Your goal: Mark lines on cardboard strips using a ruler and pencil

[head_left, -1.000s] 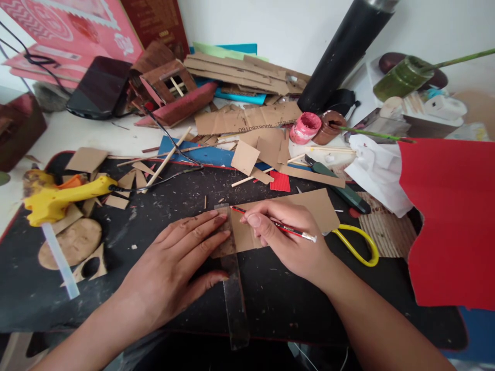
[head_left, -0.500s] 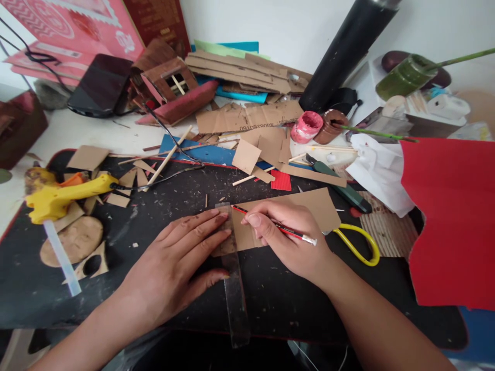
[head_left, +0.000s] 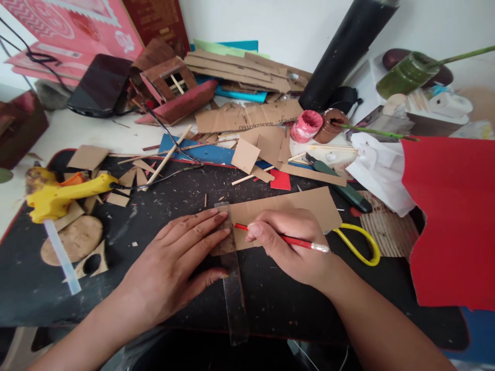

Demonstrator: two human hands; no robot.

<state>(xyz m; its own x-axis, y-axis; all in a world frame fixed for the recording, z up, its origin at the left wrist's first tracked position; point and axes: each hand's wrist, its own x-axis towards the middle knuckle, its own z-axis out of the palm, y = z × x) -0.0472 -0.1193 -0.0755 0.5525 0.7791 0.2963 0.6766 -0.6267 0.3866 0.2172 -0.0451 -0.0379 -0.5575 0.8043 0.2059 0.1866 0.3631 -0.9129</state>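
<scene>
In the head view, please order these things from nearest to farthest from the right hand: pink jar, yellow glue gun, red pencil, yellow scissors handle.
1. Red pencil: held in the right hand.
2. Yellow scissors handle: just to its right.
3. Pink jar: beyond it, toward the wall.
4. Yellow glue gun: far left.

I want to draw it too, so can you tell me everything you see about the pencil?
The pencil is thin, straight and red, with a pale, silvery end; it looks like painted wood. The right hand grips it toward its front, thumb and fingers hiding part of it. It slants low over the cardboard, tip aimed left at the edge of the clear ruler. I can't tell whether the tip touches the cardboard.
</scene>
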